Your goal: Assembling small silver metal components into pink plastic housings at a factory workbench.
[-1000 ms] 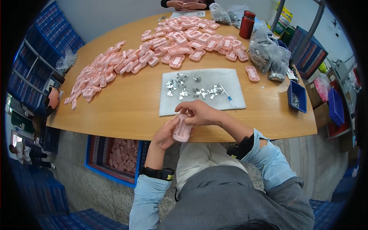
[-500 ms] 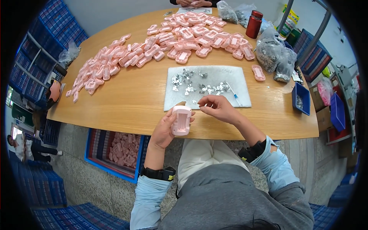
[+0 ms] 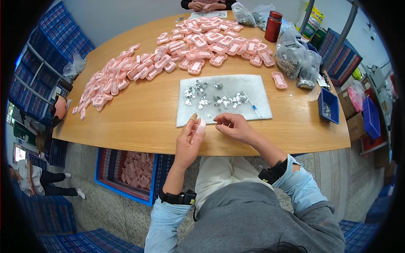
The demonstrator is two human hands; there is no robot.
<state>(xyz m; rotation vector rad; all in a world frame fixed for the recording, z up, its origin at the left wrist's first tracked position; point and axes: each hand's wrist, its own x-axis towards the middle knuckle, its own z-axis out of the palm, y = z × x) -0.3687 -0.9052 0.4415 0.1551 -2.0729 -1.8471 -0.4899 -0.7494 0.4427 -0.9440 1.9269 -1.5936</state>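
A pale pink plastic casing (image 3: 201, 127) stands edge-on in my left hand (image 3: 187, 141), whose fingers are wrapped round it. A yellowish cover sits on one fingertip of that hand. Just to the right, apart from the casing, my right hand (image 3: 237, 128) has its fingers curled together; anything between them is too small to make out. Beyond both hands lies a white padded mat (image 3: 257, 86). Scattered on it are small silvery metal pieces (image 3: 196, 91) and a thin white-and-blue stick tool (image 3: 252, 105).
A long heap of pink casings (image 3: 160, 59) covers the table's far side; a single casing (image 3: 279, 80) lies right of the mat. A red bottle (image 3: 273, 27), bags of parts (image 3: 290, 57) and a blue bin (image 3: 328, 106) stand right. A co-worker's hands (image 3: 206, 6) are opposite. A crate (image 3: 126, 195) sits below left.
My left hand has turned the casing from its open face to its edge. My right hand has shifted slightly left and down. The view has tilted a little, and a background person has moved.
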